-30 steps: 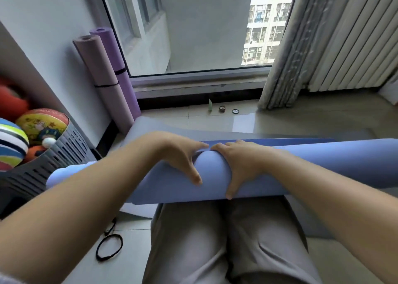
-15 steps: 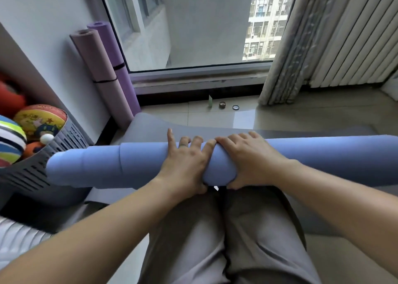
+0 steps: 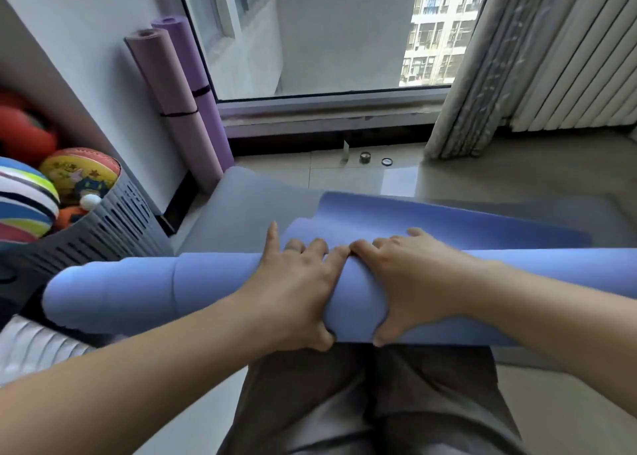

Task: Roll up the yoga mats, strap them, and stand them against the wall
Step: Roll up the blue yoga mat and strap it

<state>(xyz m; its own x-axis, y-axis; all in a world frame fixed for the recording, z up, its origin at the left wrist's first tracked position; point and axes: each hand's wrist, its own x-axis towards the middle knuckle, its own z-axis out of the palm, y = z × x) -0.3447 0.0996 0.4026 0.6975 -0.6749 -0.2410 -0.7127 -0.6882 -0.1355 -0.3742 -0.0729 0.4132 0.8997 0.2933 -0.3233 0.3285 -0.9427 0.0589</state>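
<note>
Fingers [image 3: 319,247] of the left hand [image 3: 293,292] are spreading and curling over the top of the blue mat [image 3: 138,289], with the thumb hooking under its near side. The right hand [image 3: 410,282] is gripping in the same way, its fingers [image 3: 374,247] bending over the top beside the left ones and nearly touching them, its thumb pressing down the near face. Both hands are clasping the roll at its middle, above the lap in grey trousers [image 3: 379,403]. Just beyond the fingertips, a loose flap [image 3: 448,220] of the same mat is lying unrolled and flat over a grey mat [image 3: 248,206] spread on the tiled floor [image 3: 344,178]. To the left, a dark slotted basket [image 3: 103,227] holding coloured balls [image 3: 81,175] is standing just beside the roll's left end. Farther back, a mauve mat [image 3: 165,85] and a purple mat [image 3: 206,109] are leaning rolled against the wall [image 3: 86,40] by the window [image 3: 344,30], each with a black strap [image 3: 177,113] round it. A few small items [image 3: 365,157] are lying on the floor under the sill, and a curtain [image 3: 482,58] is hanging at the right. The roll's long axis is running left to right across the view; its left end is stepping out in telescoped layers toward the basket, and its right end is passing out of frame.
</note>
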